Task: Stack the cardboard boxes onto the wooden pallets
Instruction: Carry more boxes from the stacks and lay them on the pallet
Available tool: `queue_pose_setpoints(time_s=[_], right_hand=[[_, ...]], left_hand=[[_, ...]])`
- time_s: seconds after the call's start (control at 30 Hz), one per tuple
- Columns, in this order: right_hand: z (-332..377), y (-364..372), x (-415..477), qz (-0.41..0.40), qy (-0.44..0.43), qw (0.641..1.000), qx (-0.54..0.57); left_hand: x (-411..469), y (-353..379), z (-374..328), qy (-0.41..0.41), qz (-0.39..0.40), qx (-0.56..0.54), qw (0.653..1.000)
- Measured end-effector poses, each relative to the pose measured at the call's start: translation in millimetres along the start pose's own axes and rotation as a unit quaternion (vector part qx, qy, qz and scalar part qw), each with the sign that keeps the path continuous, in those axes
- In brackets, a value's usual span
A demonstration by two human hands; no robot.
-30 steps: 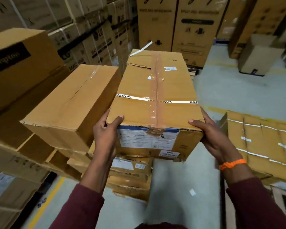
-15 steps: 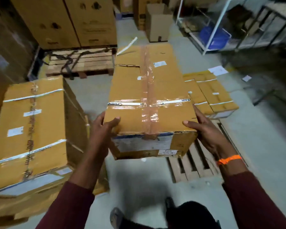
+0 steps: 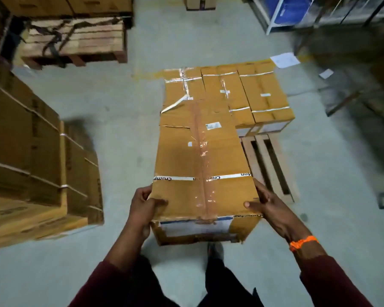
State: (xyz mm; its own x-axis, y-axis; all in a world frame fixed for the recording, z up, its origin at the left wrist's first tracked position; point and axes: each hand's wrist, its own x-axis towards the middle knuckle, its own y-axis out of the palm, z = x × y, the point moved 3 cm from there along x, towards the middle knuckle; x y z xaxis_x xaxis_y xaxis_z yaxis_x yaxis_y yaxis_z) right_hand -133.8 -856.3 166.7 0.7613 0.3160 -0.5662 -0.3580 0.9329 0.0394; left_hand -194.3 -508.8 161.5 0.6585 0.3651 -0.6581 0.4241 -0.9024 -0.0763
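I hold a long taped cardboard box (image 3: 200,156) lengthwise in front of me, over the near left part of a wooden pallet (image 3: 268,165). My left hand (image 3: 143,209) grips its near left corner and my right hand (image 3: 266,206) grips its near right corner. Whether the box rests on the pallet or hangs above it, I cannot tell. Three similar boxes (image 3: 226,91) lie side by side on the far half of the pallet. Bare slats show to the right of the held box.
A stack of large boxes (image 3: 36,165) stands at the left. A second pallet (image 3: 75,41) with dark straps lies at the back left, before tall cartons. A white rack with a blue bin (image 3: 290,9) is at the back right. Papers (image 3: 285,59) lie on the floor.
I have turned right from the box stack and stepped to the pallet. The box has come down lower and now lies over the pallet's near left part.
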Motion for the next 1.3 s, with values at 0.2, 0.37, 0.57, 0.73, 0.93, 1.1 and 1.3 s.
queue_pose_setpoints(time_s=[0.2, 0.37, 0.57, 0.73, 0.93, 1.1, 1.3], right_hand=[[-89, -57, 22, -0.046, 0.058, 0.997, 0.002], [-174, -68, 72, -0.058, 0.078, 0.995, 0.001], [-275, -78, 144, -0.070, 0.071, 0.995, -0.019], [-337, -85, 184, -0.110, 0.072, 0.991, -0.007], [-372, -83, 235, -0.156, 0.052, 0.986, -0.012], [-396, -73, 256, -0.149, 0.017, 0.988, -0.026], [-410, -62, 277, -0.152, 0.023, 0.988, -0.035]], left_hand=[[3, 70, 98, -0.069, -0.003, -0.019, 0.997], [61, 86, 193, -0.089, -0.006, 0.044, 0.995], [130, 97, 279, -0.047, -0.039, 0.058, 0.996], [172, 103, 333, 0.005, -0.046, 0.069, 0.997], [225, 108, 367, 0.024, -0.044, 0.077, 0.996], [259, 109, 378, 0.048, -0.031, 0.148, 0.987], [288, 103, 380, 0.057, -0.035, 0.194, 0.979]])
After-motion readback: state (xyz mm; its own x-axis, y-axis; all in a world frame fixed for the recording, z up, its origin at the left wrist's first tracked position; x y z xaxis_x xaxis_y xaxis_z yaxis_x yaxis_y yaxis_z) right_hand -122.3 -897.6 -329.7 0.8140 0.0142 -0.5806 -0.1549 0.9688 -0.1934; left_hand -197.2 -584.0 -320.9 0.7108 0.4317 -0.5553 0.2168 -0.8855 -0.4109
